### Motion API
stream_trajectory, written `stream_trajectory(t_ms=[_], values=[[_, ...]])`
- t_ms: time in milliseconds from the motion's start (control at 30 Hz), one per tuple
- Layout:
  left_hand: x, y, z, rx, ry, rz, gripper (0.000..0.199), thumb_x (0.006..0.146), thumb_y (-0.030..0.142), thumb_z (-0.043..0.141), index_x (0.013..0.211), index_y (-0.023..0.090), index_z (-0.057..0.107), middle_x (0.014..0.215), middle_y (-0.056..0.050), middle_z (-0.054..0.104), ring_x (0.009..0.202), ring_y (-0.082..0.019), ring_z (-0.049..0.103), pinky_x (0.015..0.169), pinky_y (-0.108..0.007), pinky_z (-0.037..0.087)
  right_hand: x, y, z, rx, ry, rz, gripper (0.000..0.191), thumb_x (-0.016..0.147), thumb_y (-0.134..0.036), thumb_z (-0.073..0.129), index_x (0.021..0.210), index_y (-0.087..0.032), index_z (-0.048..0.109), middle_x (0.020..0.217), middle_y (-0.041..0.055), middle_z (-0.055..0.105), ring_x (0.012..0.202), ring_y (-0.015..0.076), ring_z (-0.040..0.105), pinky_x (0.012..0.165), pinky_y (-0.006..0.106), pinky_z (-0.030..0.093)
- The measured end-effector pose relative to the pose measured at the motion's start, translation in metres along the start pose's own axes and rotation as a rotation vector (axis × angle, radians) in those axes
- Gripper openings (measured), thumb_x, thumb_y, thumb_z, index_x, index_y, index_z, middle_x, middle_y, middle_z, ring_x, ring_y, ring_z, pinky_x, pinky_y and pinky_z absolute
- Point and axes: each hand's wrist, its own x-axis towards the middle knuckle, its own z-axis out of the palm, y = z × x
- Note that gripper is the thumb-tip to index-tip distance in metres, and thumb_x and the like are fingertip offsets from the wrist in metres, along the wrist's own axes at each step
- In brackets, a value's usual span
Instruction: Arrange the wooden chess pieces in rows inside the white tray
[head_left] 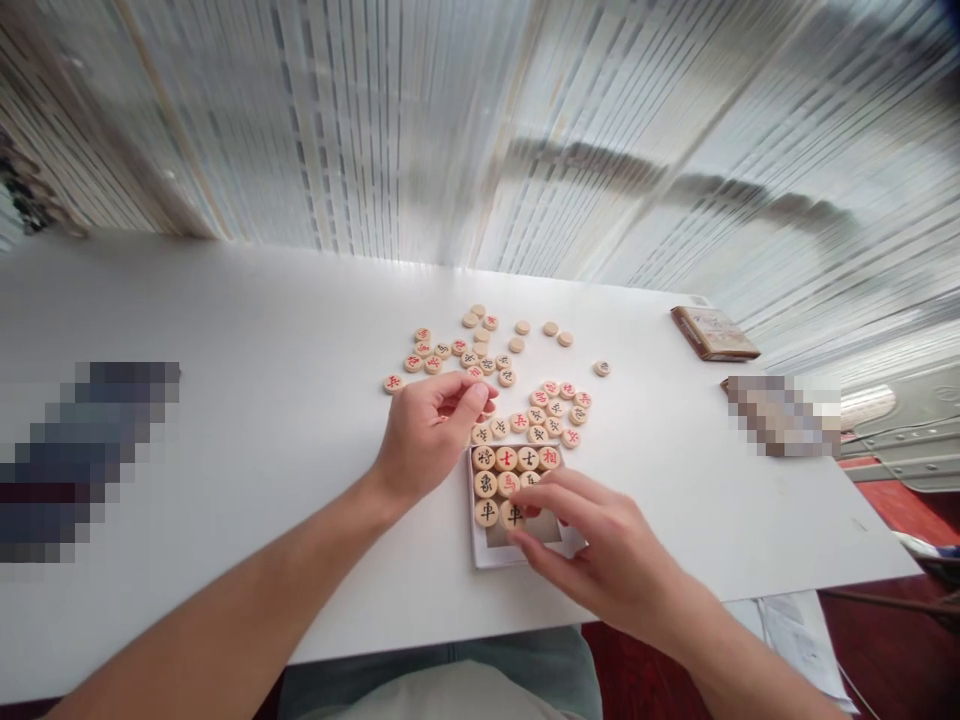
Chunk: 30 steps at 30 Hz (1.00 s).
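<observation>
A shallow white box (480,548) lies near the table's front edge, with rows of round wooden pieces bearing red or black characters. My right hand (581,530) reaches over its right side, thumb and fingers around a black-marked piece (514,516) in the third row, beside another black-marked piece (487,513). Behind the box, many loose pieces (538,414) lie spread on the table. My left hand (435,430) hovers just left of them, fingers curled in toward the thumb; what it holds, if anything, is hidden.
The white table (300,330) meets a translucent curtain (390,130) at the back. A small brown box (715,333) stands at the back right, with a blurred-out item (780,415) in front of it. Another blurred-out dark item (90,460) lies at the left.
</observation>
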Motion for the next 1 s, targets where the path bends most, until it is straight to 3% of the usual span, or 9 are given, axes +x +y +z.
stream_trajectory(t_ms=[133, 333, 633, 1000], values=[[-0.001, 0.001, 0.001, 0.021, -0.009, 0.017, 0.023, 0.097, 0.031, 0.065, 0.085, 0.017, 0.079, 0.080, -0.005, 0.081, 0.077, -0.018, 0.076, 0.073, -0.027, 0.061, -0.014, -0.004, 0.019, -0.065, 0.016, 0.012, 0.017, 0.101, -0.017, 0.066, 0.117, -0.019, 0.069, 0.094, 0.0070, 0.073, 0.081, 0.0214, 0.070, 0.070, 0.032, 0.058], [-0.003, 0.000, 0.000, 0.039, -0.019, 0.029, 0.023, 0.097, 0.032, 0.065, 0.086, 0.017, 0.079, 0.080, -0.005, 0.081, 0.076, -0.019, 0.076, 0.072, -0.027, 0.060, -0.009, -0.006, 0.030, -0.180, 0.045, -0.024, 0.018, 0.103, -0.015, 0.062, 0.120, -0.016, 0.068, 0.093, 0.0087, 0.073, 0.080, 0.0246, 0.069, 0.070, 0.037, 0.060], [-0.002, 0.001, 0.000, 0.045, -0.023, 0.040, 0.023, 0.098, 0.030, 0.064, 0.084, 0.018, 0.078, 0.082, -0.004, 0.081, 0.078, -0.019, 0.076, 0.074, -0.028, 0.060, -0.007, -0.007, 0.033, -0.184, 0.075, -0.053, 0.012, 0.105, -0.014, 0.062, 0.111, -0.017, 0.071, 0.089, 0.0075, 0.075, 0.077, 0.0213, 0.071, 0.078, 0.036, 0.061], [-0.001, -0.002, 0.000, 0.065, -0.023, 0.020, 0.024, 0.098, 0.032, 0.064, 0.083, 0.019, 0.078, 0.082, -0.005, 0.081, 0.079, -0.020, 0.076, 0.074, -0.029, 0.060, -0.008, -0.006, 0.035, -0.151, 0.071, -0.047, 0.013, 0.104, -0.014, 0.062, 0.113, -0.016, 0.072, 0.092, 0.0083, 0.078, 0.078, 0.0220, 0.073, 0.073, 0.035, 0.061]])
